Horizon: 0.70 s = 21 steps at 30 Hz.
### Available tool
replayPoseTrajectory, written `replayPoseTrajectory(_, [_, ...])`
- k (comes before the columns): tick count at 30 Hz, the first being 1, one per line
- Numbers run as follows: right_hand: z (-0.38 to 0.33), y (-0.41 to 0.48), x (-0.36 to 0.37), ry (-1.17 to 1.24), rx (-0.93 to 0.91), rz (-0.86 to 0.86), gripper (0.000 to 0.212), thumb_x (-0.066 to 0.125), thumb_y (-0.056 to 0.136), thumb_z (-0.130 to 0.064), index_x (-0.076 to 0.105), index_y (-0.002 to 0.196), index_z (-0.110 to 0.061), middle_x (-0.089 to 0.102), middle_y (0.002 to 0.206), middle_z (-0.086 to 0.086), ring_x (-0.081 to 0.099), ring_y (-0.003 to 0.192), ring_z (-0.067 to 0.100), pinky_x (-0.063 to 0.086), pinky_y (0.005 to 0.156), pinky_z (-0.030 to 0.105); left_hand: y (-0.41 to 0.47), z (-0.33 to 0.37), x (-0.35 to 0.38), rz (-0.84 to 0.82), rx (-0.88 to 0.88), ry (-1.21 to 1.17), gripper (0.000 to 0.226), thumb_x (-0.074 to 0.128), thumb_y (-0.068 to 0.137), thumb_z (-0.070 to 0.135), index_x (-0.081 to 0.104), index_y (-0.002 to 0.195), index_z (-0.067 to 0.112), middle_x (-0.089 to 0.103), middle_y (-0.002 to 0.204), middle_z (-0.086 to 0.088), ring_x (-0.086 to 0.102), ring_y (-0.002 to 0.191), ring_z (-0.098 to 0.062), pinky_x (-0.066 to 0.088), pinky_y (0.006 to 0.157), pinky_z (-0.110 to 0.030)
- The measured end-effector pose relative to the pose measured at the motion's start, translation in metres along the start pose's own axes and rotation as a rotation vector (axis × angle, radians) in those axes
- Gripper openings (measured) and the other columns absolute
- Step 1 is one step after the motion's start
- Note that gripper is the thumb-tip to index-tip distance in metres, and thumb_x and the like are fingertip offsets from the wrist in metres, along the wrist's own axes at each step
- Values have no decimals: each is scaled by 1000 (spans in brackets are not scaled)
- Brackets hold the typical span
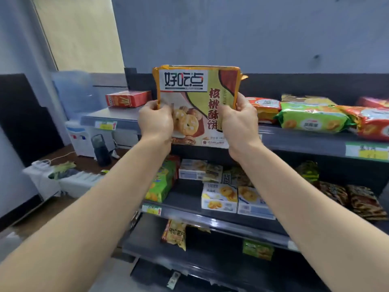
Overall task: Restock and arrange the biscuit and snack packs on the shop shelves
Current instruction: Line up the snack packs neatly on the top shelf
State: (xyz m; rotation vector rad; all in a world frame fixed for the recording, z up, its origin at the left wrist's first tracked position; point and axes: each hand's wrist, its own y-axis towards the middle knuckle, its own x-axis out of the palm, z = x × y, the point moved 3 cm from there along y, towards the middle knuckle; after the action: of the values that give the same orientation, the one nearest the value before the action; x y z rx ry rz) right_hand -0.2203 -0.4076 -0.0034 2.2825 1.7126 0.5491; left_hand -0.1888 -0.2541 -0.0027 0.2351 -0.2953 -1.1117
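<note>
Biscuit pack: the big yellow-edged walnut biscuit pack (197,106) is up in the air, upright, its printed face turned to the person, right in front of the top shelf.
Left hand: the left hand (155,121) grips the pack's lower left edge, fingers curled round behind it and thumb on the front.
Right hand: the right hand (240,123) clamps the lower right edge the same way, fingers wrapped round the side.
Pack against shelf: its bottom edge sits level with the front lip of the top shelf (305,142); whether it touches the shelf, I cannot tell.
Left of the pack: a red box (128,99) lies flat on that shelf, just beside the left hand.
Right of the pack: an orange-and-white pack (265,108), then a green pack (311,118), then a red pack (370,123), lying side by side and touching.
Shelf below: a green pack on end (162,182) at the left, white biscuit boxes (220,199) stacked in the middle, dark patterned packs (362,203) at the right.
Lower shelf: a yellow crisp bag (174,234) standing at the front and a small green box (257,249) well apart from it.
Far left: a water dispenser (82,138) on the floor by the wall.
</note>
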Motion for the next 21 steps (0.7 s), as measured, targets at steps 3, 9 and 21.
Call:
replayPoseTrajectory(3, [-10,38,41,11,-72,12,27,48,93,-8,57,116,-19,70,103,2,67,96,18,58,83,39,55,16,-6,-19,61,-20,15,50,94,15,61,85,19,59,78,7,55,81,-13,46,72,-23])
replayPoseTrajectory(9, [-3,110,114,-14,-99,19,21,48,94,-11,52,109,-25,68,104,3,67,98,23,57,83,43,162,15,-12,-70,73,-86,24,53,91,15,59,69,24,67,89,-5,65,93,-26,56,83,-42])
replayPoseTrajectory(21, [34,223,170,-214,41,8,32,52,89,-20,38,117,-21,63,110,10,65,97,24,55,84,46,288,-28,11,-230,151,-228,9,56,92,11,63,93,17,64,82,5,61,76,-10,53,61,-23])
